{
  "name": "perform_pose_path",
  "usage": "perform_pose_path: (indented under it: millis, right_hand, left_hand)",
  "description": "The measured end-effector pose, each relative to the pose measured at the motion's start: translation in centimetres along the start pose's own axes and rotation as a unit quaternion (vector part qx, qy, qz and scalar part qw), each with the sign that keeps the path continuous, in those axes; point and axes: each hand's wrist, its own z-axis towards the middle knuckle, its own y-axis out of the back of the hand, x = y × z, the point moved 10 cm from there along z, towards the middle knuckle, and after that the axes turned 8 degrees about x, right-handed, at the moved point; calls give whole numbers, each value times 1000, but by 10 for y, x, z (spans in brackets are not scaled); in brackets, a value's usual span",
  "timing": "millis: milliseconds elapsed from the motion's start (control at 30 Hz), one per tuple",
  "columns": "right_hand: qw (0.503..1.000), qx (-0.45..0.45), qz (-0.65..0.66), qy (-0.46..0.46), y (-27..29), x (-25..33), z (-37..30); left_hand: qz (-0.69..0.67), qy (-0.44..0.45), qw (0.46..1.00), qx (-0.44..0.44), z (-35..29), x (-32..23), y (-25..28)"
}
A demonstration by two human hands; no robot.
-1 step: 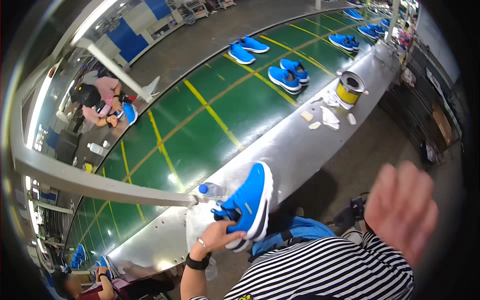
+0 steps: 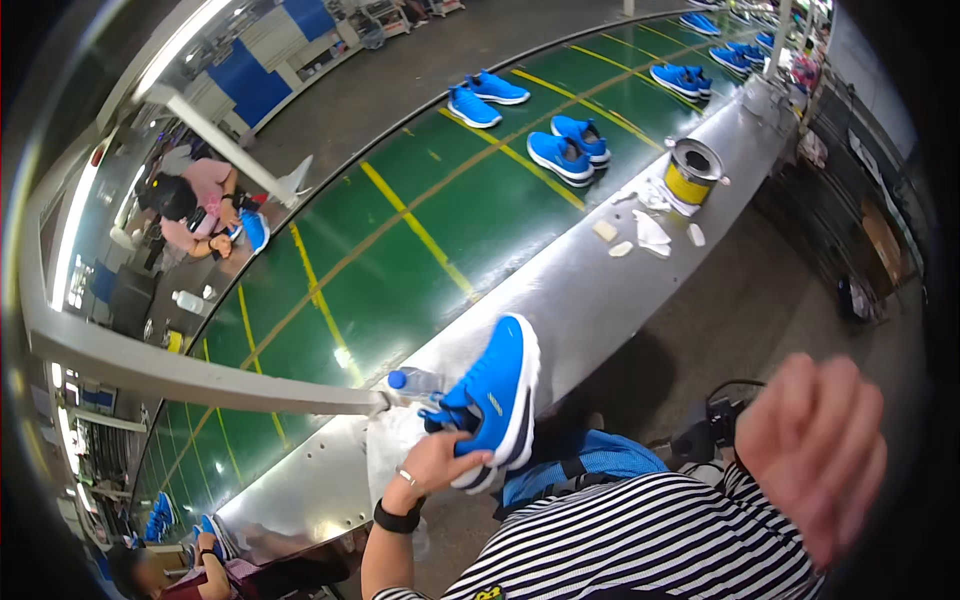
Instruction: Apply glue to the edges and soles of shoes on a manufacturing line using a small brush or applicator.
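A blue sneaker (image 2: 493, 390) with a white sole is in my left hand (image 2: 440, 465), which grips it round the heel and collar. It is tilted on its side, toe pointing away, over the near edge of the metal ledge. A further piece of white sole shows under my fingers; whether it belongs to a second shoe I cannot tell. My right hand (image 2: 812, 450) is raised at the right, apart from the sneaker, close and blurred. Its fingers are curled in, and anything inside them is hidden. Beside the sneaker stands a clear bottle (image 2: 413, 383) with a blue cap.
A green conveyor belt (image 2: 400, 260) with yellow lines carries several blue sneakers (image 2: 562, 155). On the metal ledge (image 2: 560, 300) are a yellow can (image 2: 690, 178) and white scraps (image 2: 652, 235). A grey bar (image 2: 220, 375) crosses at left. Co-workers (image 2: 195, 205) handle shoes across the belt and lower left.
My right hand has dropped slightly and shifted a little right. The sneaker stays in my left hand, and the whole view has shifted slightly.
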Motion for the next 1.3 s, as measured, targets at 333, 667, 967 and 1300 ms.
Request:
perform_pose_path:
  millis: [333, 667, 967, 1300]
  right_hand:
    - [999, 26, 1, -30, 67, 29, 16]
    - [705, -38, -173, -687, 154, -230, -288]
    - [625, -37, -126, -769, 122, -321, -408]
    - [548, -130, 161, -811, 122, -316, -376]
  left_hand:
    - [115, 86, 983, -111, 163, -27, -21]
    - [-10, -52, 971, -234, 138, -22, -42]
    - [-381, 53, 890, -243, 196, 128, -75]
    - [-662, 81, 741, -85, 200, 105, -82]
